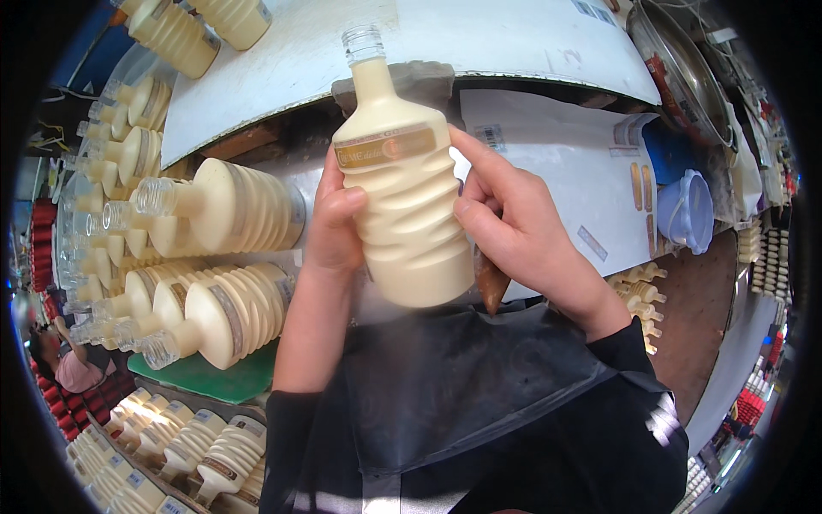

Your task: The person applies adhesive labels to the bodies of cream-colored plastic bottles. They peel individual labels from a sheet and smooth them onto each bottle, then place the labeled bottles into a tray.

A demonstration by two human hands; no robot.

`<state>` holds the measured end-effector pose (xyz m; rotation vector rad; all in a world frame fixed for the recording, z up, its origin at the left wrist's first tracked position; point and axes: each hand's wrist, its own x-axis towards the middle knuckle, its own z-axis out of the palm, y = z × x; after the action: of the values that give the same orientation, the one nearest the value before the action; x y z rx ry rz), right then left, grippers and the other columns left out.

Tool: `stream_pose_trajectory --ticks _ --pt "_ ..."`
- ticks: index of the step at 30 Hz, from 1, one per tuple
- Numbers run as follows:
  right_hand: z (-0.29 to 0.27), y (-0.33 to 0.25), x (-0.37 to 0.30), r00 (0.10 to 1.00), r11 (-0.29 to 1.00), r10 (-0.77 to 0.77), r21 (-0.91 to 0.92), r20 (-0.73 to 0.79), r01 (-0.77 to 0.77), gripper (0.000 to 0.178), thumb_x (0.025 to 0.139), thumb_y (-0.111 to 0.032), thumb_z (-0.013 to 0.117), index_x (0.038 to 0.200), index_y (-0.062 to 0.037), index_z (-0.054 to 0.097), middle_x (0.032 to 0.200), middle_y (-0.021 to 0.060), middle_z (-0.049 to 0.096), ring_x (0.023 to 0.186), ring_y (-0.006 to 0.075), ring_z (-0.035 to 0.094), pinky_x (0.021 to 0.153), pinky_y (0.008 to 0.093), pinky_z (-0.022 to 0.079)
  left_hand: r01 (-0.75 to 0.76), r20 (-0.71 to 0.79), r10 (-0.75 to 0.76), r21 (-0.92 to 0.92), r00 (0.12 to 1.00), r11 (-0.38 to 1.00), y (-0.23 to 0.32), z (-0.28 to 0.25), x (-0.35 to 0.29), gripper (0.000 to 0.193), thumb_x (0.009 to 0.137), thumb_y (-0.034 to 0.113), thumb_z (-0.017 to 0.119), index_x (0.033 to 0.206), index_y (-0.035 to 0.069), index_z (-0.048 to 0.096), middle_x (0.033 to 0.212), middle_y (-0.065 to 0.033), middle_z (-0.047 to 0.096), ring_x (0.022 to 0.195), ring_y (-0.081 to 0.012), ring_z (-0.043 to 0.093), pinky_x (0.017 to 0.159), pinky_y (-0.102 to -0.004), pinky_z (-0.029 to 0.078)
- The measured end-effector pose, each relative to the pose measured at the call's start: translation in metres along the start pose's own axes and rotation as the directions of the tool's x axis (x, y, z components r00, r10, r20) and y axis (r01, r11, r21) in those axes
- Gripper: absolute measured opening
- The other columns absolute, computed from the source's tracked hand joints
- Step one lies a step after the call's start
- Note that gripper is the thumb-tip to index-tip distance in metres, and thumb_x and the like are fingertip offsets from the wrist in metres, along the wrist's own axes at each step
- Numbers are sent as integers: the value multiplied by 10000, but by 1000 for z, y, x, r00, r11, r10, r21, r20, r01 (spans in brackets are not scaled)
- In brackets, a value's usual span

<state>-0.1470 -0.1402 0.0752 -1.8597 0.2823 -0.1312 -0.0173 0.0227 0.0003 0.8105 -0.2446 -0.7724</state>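
Observation:
A cream-coloured bottle (411,206) with a ridged, twisted body, a gold-brown label band and a clear threaded neck is held upright in front of me. My left hand (334,227) grips its left side, the thumb across the front and the other fingers mostly behind. On the opposite side, my right hand (518,218) holds the edge, its index fingertip beside the label's right end and its thumb against the ridges. Beneath the right hand a brown pointed piece (491,283) shows, its kind unclear. A grey block (424,81) stands behind the bottle's neck.
Similar bottles (227,313) lie stacked on their sides at left, above a green board (210,377). More bottles (227,458) fill the lower left. White sheeting (531,43) covers the bench. A lilac bucket (687,212) and a large metal basin (685,68) are at right.

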Motion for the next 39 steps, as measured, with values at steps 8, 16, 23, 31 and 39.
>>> stream_pose_trajectory --ticks 8,16,23,31,39 --pt "-10 30 37 997 994 70 86 -36 -67 466 952 -80 554 1409 2 526 861 -29 557 789 44 514 716 201 429 -21 -68 36 215 997 976 5 10 3 779 797 278 702 1467 33 388 1355 -125 560 1275 -234 542 1105 -377 420" --pt "-12 39 82 998 985 53 163 42 -60 444 1012 -354 633 1259 15 651 1080 33 687 981 94 602 883 250 486 -52 -153 134 453 979 890 16 15 22 503 1042 406 546 1375 38 466 1247 -86 606 1121 -140 578 988 -319 469" --pt "-5 40 77 989 968 140 216 -39 -128 422 992 -310 669 1238 34 667 1081 54 705 981 95 620 876 245 500 -140 -78 192 435 978 890 0 11 34 404 1075 360 517 1265 7 570 1109 -52 651 997 -88 586 896 -258 488" --pt "-1 44 74 990 967 114 240 -89 -90 439 992 -328 667 1241 33 669 1090 68 711 986 104 630 882 243 501 -71 -124 111 291 986 954 1 0 34 478 1093 393 464 1304 -19 581 1162 -71 667 1039 -113 607 928 -271 492" --pt "0 44 73 983 965 132 245 -126 -99 493 932 -373 702 1205 37 682 1058 91 727 962 122 651 871 265 509 -94 -47 144 559 989 824 1 5 31 472 1109 363 416 1355 -19 547 1214 -101 662 1098 -140 622 981 -291 491"
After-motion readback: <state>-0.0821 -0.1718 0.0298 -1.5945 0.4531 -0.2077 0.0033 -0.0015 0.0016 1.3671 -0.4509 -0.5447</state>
